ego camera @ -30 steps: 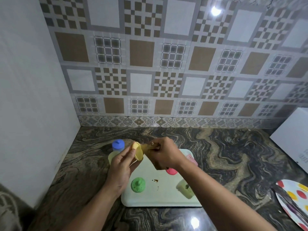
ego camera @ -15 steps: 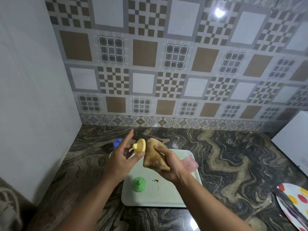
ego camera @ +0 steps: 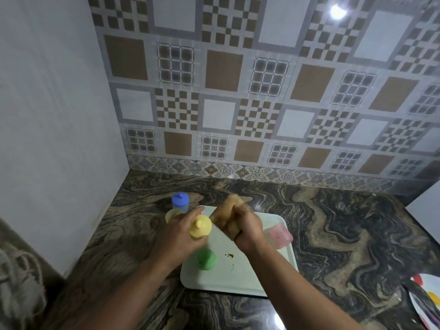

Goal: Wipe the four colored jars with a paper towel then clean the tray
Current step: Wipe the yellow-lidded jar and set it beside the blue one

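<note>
Two hands are up over the tray (ego camera: pixel 269 279), which sits flat on the swirly dark marble counter (ego camera: pixel 345 234), so I'll place everything off that tray. The left hand (ego camera: pixel 177 236) is above the tray's near-left part, fingers curled round a yellow lid (ego camera: pixel 200 226) with its little knob pointing toward the camera. The right hand (ego camera: pixel 247 228) is over the middle of the tray, fingers clamped on a bunched-up, brown-stained paper towel (ego camera: pixel 226 216) that sits just beside the yellow lid; can't tell if the two actually touch, it's a bit blurry. On the tray itself, near its left front, stands the green-lidded jar (ego camera: pixel 206 259), partly under the left wrist. A pink jar (ego camera: pixel 279 235) lies on its side at the tray's right edge, hanging over the rim a bit, with brownish smears on it. Off the tray, just past its far-left corner, the blue-lidded jar (ego camera: pixel 180 202) stands upright on the counter, and a pale yellowish open jar (ego camera: pixel 170 215) peeks out right beside it, mostly hidden by the left hand. A couple of small brown spots (ego camera: pixel 229 256) sit on the tray's surface, near the middle. Well off to the tray's right, at the frame edge, there's a white plate (ego camera: pixel 428 296) with colored dots.
</note>
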{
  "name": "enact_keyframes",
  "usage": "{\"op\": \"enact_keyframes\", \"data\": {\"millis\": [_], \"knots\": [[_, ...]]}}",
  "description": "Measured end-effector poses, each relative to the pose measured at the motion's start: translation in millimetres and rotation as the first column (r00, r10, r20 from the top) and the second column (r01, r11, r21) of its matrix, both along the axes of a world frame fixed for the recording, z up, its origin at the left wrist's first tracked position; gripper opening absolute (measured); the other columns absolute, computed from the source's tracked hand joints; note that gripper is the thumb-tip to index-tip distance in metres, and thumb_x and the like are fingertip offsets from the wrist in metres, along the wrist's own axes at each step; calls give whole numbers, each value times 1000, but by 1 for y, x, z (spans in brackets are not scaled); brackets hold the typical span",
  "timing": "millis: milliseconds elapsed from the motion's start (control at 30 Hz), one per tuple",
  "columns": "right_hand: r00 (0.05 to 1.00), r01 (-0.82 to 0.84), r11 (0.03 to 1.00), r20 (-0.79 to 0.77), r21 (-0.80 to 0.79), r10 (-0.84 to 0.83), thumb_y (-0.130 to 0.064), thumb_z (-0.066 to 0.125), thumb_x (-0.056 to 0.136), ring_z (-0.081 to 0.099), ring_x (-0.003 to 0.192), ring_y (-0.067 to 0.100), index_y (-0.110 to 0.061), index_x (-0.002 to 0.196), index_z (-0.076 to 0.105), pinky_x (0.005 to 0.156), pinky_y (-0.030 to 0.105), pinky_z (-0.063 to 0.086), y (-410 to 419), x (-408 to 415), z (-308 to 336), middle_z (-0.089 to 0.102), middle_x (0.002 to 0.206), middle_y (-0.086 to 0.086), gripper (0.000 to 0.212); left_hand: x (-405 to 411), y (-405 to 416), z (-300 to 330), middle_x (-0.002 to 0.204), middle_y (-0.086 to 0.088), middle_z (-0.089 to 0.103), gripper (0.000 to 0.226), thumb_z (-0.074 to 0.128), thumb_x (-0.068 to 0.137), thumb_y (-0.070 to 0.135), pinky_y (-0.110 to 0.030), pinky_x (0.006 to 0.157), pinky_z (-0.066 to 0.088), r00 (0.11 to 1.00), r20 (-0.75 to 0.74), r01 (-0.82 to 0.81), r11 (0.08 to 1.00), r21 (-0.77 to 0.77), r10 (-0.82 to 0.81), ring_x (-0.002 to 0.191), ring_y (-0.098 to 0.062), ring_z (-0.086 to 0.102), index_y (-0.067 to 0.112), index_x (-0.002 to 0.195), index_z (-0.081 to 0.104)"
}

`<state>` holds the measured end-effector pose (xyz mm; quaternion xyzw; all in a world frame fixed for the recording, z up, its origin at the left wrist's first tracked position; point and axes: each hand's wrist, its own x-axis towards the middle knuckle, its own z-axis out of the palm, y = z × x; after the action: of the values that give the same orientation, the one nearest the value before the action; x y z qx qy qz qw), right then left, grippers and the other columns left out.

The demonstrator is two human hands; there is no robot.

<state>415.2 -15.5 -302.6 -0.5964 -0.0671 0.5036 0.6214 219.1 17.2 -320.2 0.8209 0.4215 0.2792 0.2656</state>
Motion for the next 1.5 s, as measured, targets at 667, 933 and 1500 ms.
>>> {"op": "enact_keyframes", "data": {"millis": [667,933,1500], "knots": [[974,68,995,211,76,-83,-6,62,100,69,90,28,-18,101,74,96,56,58,8,13,-21,75,90,9,17,-15,79,-47,117,-4,69,61,84,76,29,-30,73,39,959,-146,-261,959,-107,245,104,-29,64,23,132,60],[971,91,995,217,48,-99,-9,64,99,73,109,39,-19,116,74,98,60,58,9,10,-28,79,107,14,21,-9,89,-57,123,-3,65,47,81,79,28,-35,81,49,951,-219,-241,968,-73,220,107,-27,63,18,123,67],[965,85,996,246,30,-90,-7,63,99,72,98,32,-24,100,77,96,63,58,11,11,-30,78,95,9,21,-11,105,-69,131,1,63,50,82,79,26,-41,91,49,944,-279,-209,975,-79,179,117,-29,56,22,126,67]]}}
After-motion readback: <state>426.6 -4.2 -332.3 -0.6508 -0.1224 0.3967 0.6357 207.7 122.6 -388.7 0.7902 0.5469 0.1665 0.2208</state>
